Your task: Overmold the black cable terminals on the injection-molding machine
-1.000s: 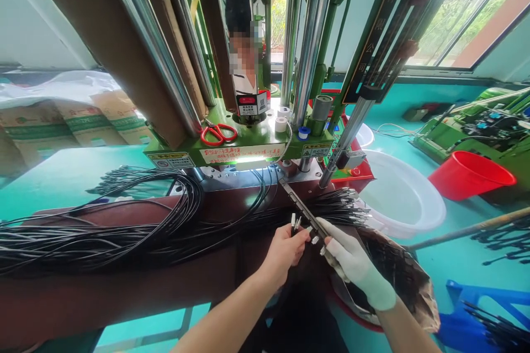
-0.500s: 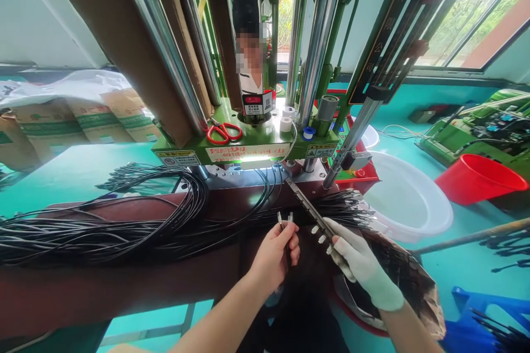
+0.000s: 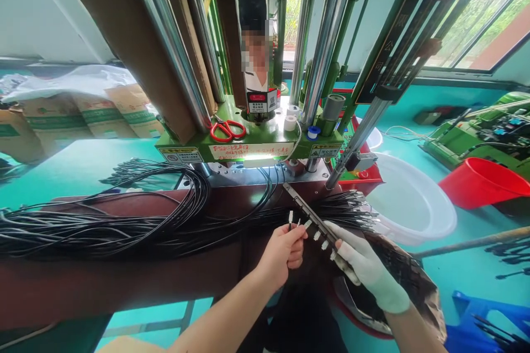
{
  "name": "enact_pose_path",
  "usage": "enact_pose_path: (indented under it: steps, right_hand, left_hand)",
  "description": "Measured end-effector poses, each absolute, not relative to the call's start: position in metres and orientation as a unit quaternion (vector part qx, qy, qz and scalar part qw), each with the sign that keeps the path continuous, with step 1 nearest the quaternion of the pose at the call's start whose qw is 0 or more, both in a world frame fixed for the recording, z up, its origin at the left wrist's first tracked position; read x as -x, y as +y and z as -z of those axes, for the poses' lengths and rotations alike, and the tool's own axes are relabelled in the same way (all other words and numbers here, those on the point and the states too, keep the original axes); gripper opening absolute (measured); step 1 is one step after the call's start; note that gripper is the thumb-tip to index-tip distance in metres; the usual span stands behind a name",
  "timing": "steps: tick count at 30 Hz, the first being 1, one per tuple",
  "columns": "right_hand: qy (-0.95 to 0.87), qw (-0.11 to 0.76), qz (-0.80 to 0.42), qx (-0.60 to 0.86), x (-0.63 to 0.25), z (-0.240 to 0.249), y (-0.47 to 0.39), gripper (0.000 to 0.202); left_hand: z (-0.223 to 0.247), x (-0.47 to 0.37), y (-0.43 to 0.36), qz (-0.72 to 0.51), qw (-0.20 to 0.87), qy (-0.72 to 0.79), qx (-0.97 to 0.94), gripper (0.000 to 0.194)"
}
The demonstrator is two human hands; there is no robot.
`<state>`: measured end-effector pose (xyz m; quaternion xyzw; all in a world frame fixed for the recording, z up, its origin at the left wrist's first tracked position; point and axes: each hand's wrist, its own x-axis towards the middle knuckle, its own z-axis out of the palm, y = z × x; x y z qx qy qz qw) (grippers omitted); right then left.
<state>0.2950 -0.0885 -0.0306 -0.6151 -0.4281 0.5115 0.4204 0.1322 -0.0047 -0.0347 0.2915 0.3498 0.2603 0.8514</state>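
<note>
My bare left hand (image 3: 285, 251) is closed in a pinch round a few black cables with metal connector ends (image 3: 291, 217) pointing up. One connector tip (image 3: 307, 224) is close to the edge of a long metal bar (image 3: 304, 206); whether it touches cannot be made out. My right hand (image 3: 362, 259), in a white glove with bare fingertips, grips the lower end of this slotted bar, which slants up to the left. Several small silvery connectors (image 3: 324, 245) stick out along the bar's lower left edge. Below the hands, part of the cables is hidden.
Ahead stands a green press (image 3: 265, 143) with red-handled scissors (image 3: 227, 130) on it. Black cable bundles (image 3: 103, 234) lie across the brown bench (image 3: 165, 281). On the right are a white tub (image 3: 414, 198), a red bucket (image 3: 484, 182) and a blue stool (image 3: 484, 320).
My left hand has moved slightly right and up, bringing a connector to the bar's edge. The bar's upper end has shifted a little down, away from the press.
</note>
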Motion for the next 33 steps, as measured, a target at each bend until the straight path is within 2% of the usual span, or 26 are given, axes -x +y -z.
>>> enact_pose_path:
  steps: [7, 14, 20, 23, 27, 33]
  right_hand:
    - [-0.437, 0.431, -0.508, 0.604, -0.293, 0.034, -0.088, 0.064]
    - [-0.406, 0.456, -0.517, 0.6, -0.29, 0.031, -0.09, 0.061]
    - [-0.399, 0.452, -0.513, 0.611, -0.288, 0.024, -0.089, 0.062]
    - [-0.402, 0.438, -0.518, 0.615, -0.288, 0.025, -0.089, 0.063]
    - [-0.404, 0.429, -0.513, 0.624, -0.289, 0.025, -0.089, 0.067]
    - [-0.427, 0.408, -0.514, 0.622, -0.292, 0.026, -0.088, 0.064]
  left_hand:
    - [0.041, -0.134, -0.005, -0.276, 0.835, 0.356, -0.315, 0.032]
    - [0.044, -0.125, -0.002, -0.311, 0.802, 0.355, -0.365, 0.035]
    - [0.037, -0.111, 0.0, -0.405, 0.794, 0.36, -0.275, 0.032]
    - [0.035, -0.118, -0.004, -0.372, 0.802, 0.376, -0.278, 0.027]
    - [0.035, -0.127, -0.007, -0.32, 0.793, 0.387, -0.344, 0.03]
    - [0.039, -0.125, -0.003, -0.318, 0.793, 0.383, -0.351, 0.031]
